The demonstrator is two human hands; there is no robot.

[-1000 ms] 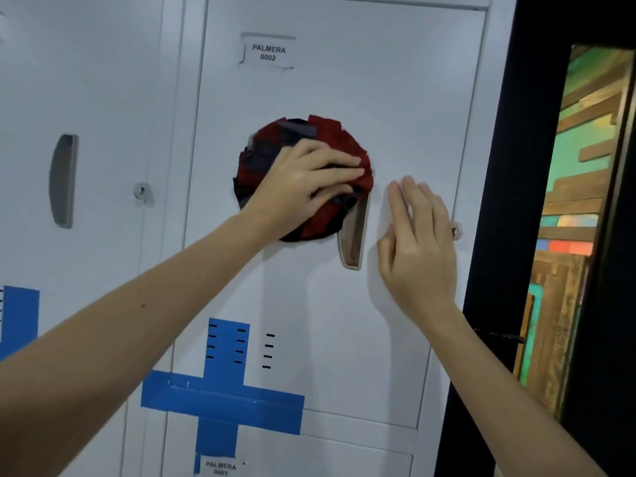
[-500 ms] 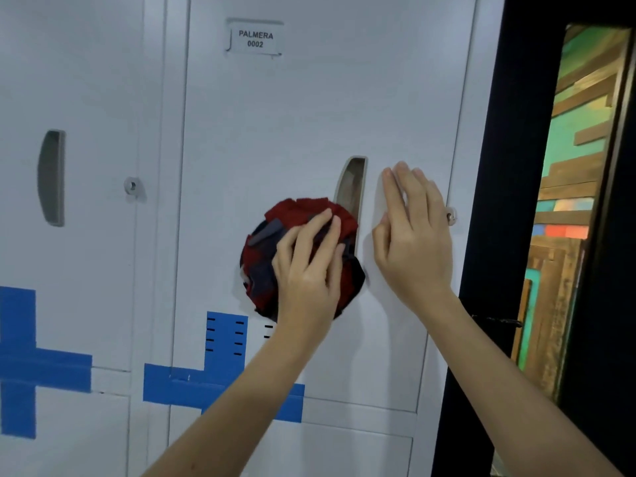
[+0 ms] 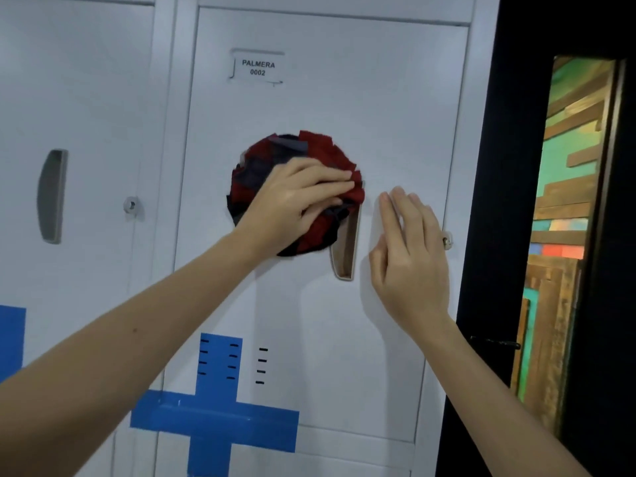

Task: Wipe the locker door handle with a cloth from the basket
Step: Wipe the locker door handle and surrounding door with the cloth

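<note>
Since the earlier frame, left hand is moving cloth up over handle, fingers clamped on it. Right hand is lying open on door; firm strokes inside the recess are working best.

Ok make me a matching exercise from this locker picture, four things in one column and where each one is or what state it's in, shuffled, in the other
Things
1. cloth
2. right hand
3. handle
4. label

Place or state
A. upper part of the door, reads PALMERA 0002
B. flat on the door, holding nothing
C. top covered, lower part showing
D. pressed to the door under the left hand

Pairs: 1-D, 2-B, 3-C, 4-A
</note>
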